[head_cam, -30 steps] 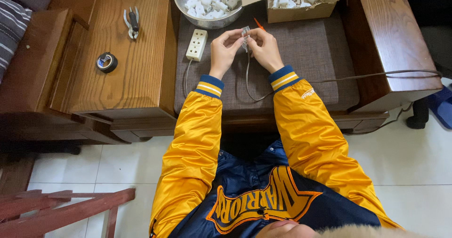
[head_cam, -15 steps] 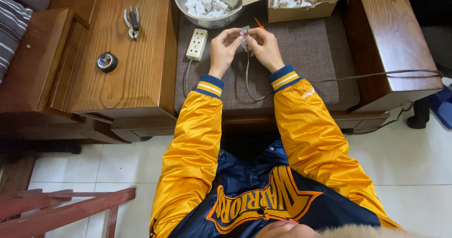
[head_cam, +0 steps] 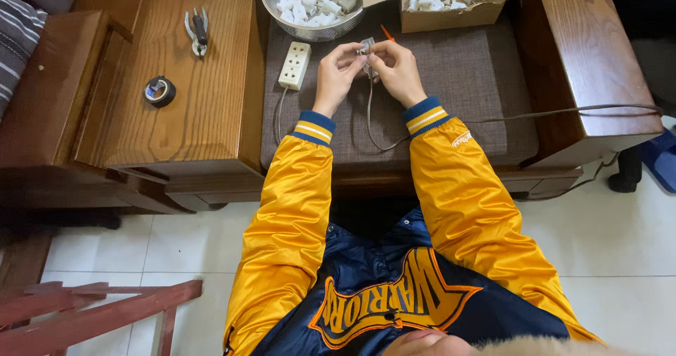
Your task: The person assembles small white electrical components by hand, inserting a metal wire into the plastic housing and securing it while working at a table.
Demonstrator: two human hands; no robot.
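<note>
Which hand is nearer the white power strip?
Left. The left hand sits just right of the white power strip; the right hand lies farther right, beyond it.

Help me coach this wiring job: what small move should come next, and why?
Probably keep the small plug pinched between left hand and right hand and seat the grey cord end; both hands already meet on it, with the cord hanging slack below.

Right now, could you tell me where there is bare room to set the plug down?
Free: grey cushion right of the right hand, below the cardboard box; wooden table beside the tape roll. Crowded: between colander, power strip and left hand.
</note>
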